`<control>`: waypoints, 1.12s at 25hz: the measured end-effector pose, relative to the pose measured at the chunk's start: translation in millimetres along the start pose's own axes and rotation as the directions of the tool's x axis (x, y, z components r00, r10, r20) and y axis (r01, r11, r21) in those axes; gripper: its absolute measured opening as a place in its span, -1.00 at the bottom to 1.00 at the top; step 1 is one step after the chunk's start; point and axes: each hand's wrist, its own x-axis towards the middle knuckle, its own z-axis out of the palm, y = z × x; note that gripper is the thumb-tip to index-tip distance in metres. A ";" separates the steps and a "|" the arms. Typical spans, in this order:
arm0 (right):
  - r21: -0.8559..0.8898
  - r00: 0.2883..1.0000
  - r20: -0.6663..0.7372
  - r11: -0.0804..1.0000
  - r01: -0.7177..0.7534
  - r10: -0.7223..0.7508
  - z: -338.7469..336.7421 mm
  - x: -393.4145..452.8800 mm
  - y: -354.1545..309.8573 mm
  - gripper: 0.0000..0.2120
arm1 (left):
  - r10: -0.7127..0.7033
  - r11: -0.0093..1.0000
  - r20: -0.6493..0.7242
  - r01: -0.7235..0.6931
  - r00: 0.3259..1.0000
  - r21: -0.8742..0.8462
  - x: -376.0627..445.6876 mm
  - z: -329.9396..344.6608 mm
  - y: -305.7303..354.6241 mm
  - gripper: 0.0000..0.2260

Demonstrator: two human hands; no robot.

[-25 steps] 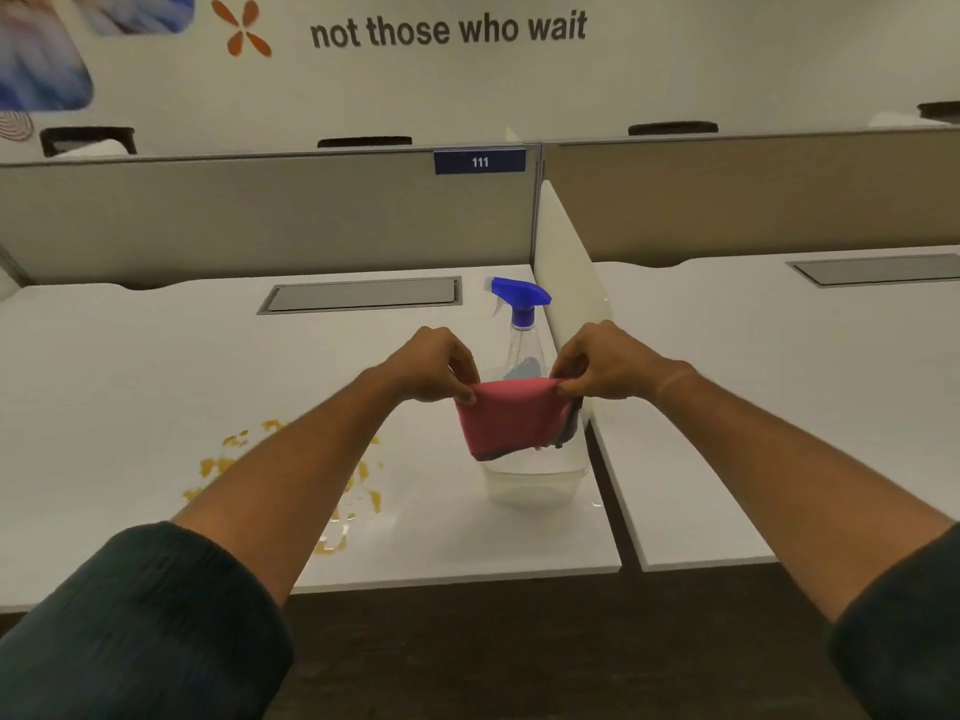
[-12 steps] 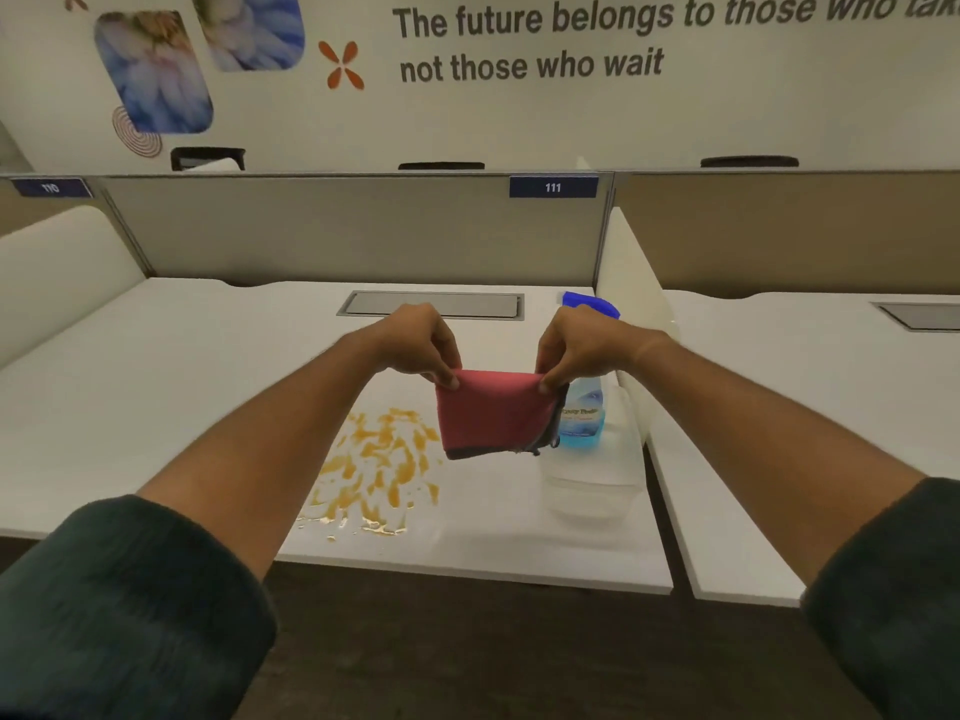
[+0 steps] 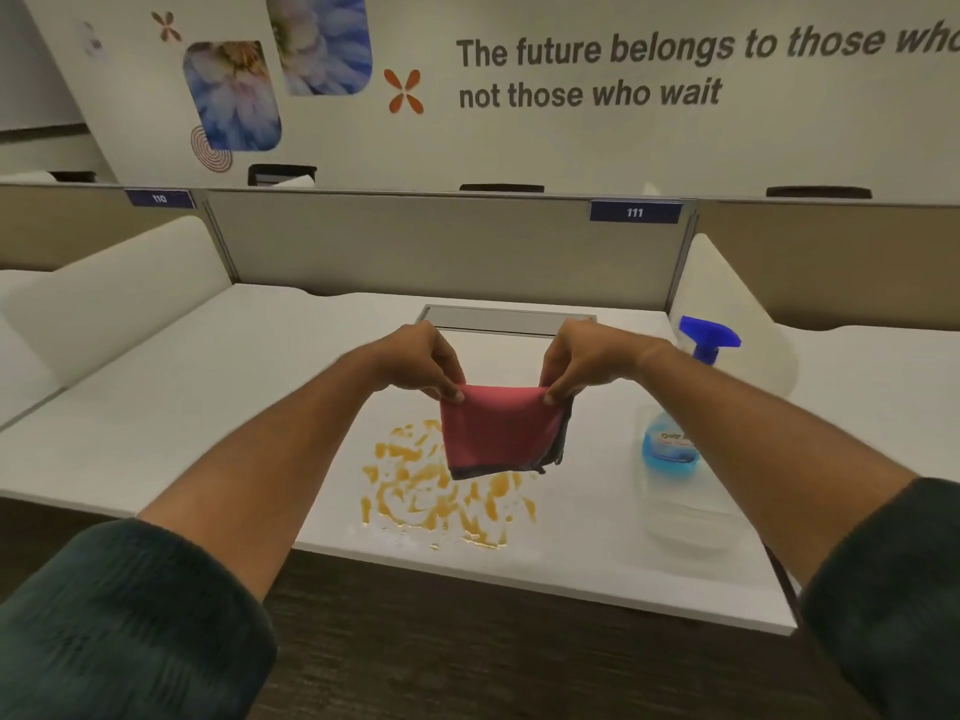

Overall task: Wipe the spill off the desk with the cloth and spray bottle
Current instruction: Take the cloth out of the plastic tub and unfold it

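Observation:
A folded red cloth (image 3: pixel 501 431) with a dark underside hangs in the air above the white desk (image 3: pixel 208 397). My left hand (image 3: pixel 421 361) pinches its top left corner and my right hand (image 3: pixel 582 358) pinches its top right corner. Directly below and in front of the cloth lies an orange spill (image 3: pixel 441 493), smeared in blotches near the desk's front edge. A clear spray bottle (image 3: pixel 675 439) with a blue trigger head and blue liquid stands at the right, inside a clear plastic tub (image 3: pixel 685 517); my right forearm hides part of it.
Grey partition panels (image 3: pixel 415 241) with number tags close the back of the desk. White side dividers (image 3: pixel 119 288) stand left and right. A grey cable hatch (image 3: pixel 498 319) lies flush in the desk behind my hands. Dark floor runs along the front edge.
The view has swung left, so the spill now sits centred under the cloth and the bottle lies further right. Both hands have kept their hold on the cloth's top corners.

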 end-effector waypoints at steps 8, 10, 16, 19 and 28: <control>0.183 0.998 -0.020 0.982 -0.051 0.055 46.8 48.6 -58.4 -0.85 | 0.044 0.988 0.042 -0.038 0.998 -0.150 -19.4 -56.5 -72.7 -0.87; 0.200 0.997 -0.022 0.978 -0.064 0.070 55.4 56.0 -64.6 -0.85 | 0.059 0.980 0.065 -0.046 0.996 -0.193 -19.8 -64.3 -81.5 -0.88; 0.208 0.992 -0.070 0.974 -0.092 0.108 76.8 75.6 -68.5 -0.86 | 0.062 0.971 0.088 -0.040 0.994 -0.237 -5.7 -75.2 -91.0 -0.88; 0.147 0.991 -0.089 0.985 -0.086 0.100 80.8 88.6 -64.0 -0.85 | 0.048 0.969 0.074 -0.028 0.996 -0.247 8.2 -75.6 -88.2 -0.89; 0.448 0.992 -0.125 0.891 0.078 -0.024 63.5 116.2 -74.2 -0.70 | -0.151 0.934 -0.057 0.123 0.987 -0.335 58.4 -73.1 -73.9 -0.84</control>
